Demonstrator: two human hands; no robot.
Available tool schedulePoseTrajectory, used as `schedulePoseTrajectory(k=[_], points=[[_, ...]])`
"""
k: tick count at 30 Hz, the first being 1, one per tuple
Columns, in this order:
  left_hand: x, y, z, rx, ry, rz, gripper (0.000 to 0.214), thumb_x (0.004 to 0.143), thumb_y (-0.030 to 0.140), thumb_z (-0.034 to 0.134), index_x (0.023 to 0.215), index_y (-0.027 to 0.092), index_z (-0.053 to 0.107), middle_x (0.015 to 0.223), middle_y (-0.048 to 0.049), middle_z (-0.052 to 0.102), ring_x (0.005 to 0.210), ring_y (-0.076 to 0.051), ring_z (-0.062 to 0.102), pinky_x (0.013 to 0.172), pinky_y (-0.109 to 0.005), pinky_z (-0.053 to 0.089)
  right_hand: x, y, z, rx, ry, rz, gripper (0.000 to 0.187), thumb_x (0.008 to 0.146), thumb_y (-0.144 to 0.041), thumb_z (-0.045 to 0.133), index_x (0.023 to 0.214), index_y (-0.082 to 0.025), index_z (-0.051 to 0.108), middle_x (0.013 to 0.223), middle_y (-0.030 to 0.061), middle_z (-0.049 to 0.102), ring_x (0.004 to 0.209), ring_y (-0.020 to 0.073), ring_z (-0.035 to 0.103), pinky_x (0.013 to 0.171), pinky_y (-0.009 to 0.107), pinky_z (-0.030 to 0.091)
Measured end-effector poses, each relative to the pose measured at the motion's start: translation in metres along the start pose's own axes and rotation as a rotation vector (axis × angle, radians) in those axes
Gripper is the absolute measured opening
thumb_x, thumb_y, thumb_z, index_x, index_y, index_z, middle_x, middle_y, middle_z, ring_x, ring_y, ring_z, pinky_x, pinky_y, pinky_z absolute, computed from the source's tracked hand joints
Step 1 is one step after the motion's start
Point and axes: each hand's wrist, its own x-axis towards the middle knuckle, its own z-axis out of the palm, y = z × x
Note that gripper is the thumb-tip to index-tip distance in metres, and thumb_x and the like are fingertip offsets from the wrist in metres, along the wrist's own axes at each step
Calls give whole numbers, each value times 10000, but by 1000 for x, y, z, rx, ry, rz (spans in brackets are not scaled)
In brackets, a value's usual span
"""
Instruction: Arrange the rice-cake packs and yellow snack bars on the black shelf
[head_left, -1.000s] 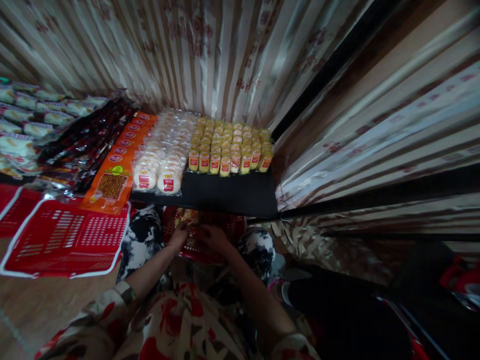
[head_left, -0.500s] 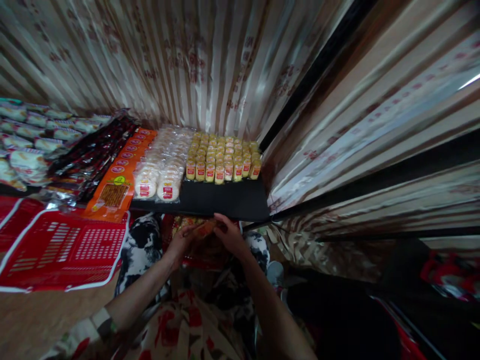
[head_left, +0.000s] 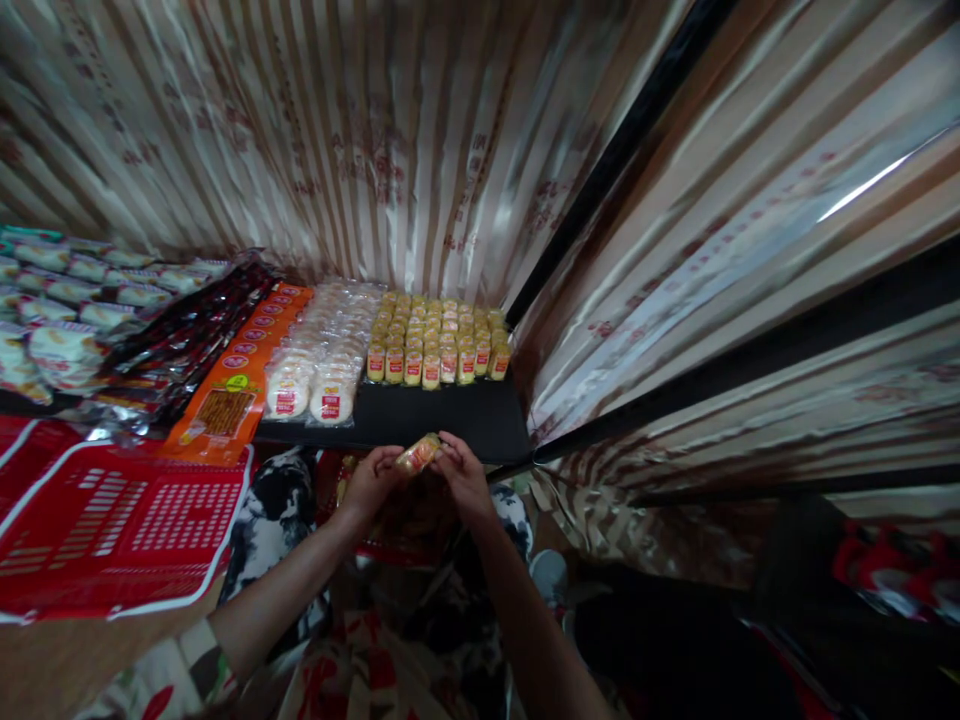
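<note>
Both my hands hold one small yellow snack packet (head_left: 418, 454) just in front of a black shelf (head_left: 435, 418). My left hand (head_left: 370, 482) pinches its left end and my right hand (head_left: 461, 476) pinches its right end. On the shelf behind stand rows of the same yellow packets with red labels (head_left: 435, 340), several deep. To their left lie stacked clear packs of round white cakes (head_left: 322, 350). Under my hands a red bag or basket of more packets (head_left: 390, 520) rests on my lap, mostly hidden.
An orange snack pack row (head_left: 240, 370), dark red wrapped packs (head_left: 180, 335) and pale green-white packs (head_left: 60, 310) fill the shelf's left part. A red plastic basket (head_left: 112, 520) lies at lower left. Striped curtains (head_left: 420, 150) close in behind and on the right.
My hands rose from the bag on my lap up to the shelf's front edge, now holding a yellow packet between them. The view tilted slightly upward.
</note>
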Motion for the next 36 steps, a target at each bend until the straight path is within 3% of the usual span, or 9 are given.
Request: schedulePoseTrajectory(k=[5, 10, 15, 18, 22, 28, 36], points=[[18, -6, 23, 74, 49, 114, 357, 568, 296, 715, 859, 157, 561, 758, -4, 640, 690, -127, 593, 654, -234, 464, 0, -1, 2, 46, 152, -14, 431, 756, -456, 582, 1073, -169, 525, 975, 86, 671, 835, 180, 656, 781, 340, 539], [39, -12, 55, 168, -6, 237, 228, 657, 233, 651, 849, 176, 542, 811, -23, 645, 793, -146, 615, 729, -254, 483, 5, -4, -3, -69, 160, -113, 385, 781, -419, 555, 1085, -188, 511, 1032, 90, 665, 939, 196, 642, 863, 356, 511], [63, -13, 82, 252, -35, 308, 155, 687, 144, 606, 836, 171, 575, 834, -28, 618, 818, -132, 595, 787, -259, 479, 32, -5, -21, -104, 240, -161, 419, 753, -384, 580, 1106, -176, 495, 1018, 103, 661, 917, 192, 648, 840, 345, 521], [78, -10, 97, 360, -15, 338, 237, 675, 65, 568, 881, 165, 627, 903, -42, 584, 838, -122, 576, 831, -249, 461, 54, -5, -34, -127, 299, -179, 451, 733, -358, 576, 1131, -167, 481, 1013, 109, 653, 905, 186, 645, 812, 332, 529], [100, -6, 117, 420, -2, 259, 381, 651, 23, 541, 980, 176, 656, 953, -47, 561, 799, -113, 559, 799, -228, 458, 82, -11, -49, -319, 386, -252, 492, 752, -351, 535, 1190, -137, 472, 1079, 137, 600, 896, 185, 624, 788, 327, 524], [125, 7, 142, 223, -89, 117, 447, 652, 45, 514, 1071, 158, 619, 996, -69, 616, 835, -137, 581, 750, -221, 467, 115, -24, -59, -723, 536, -389, 463, 787, -322, 477, 1208, -129, 495, 1110, 162, 533, 999, 237, 541, 884, 389, 447], [138, 23, 154, 207, -83, 76, 353, 704, 64, 479, 1011, 150, 631, 1042, -79, 649, 932, -161, 586, 846, -261, 447, 138, -21, -58, -875, 556, -384, 511, 812, -323, 442, 1274, -109, 397, 1169, 160, 547, 1114, 265, 462, 950, 407, 374]])
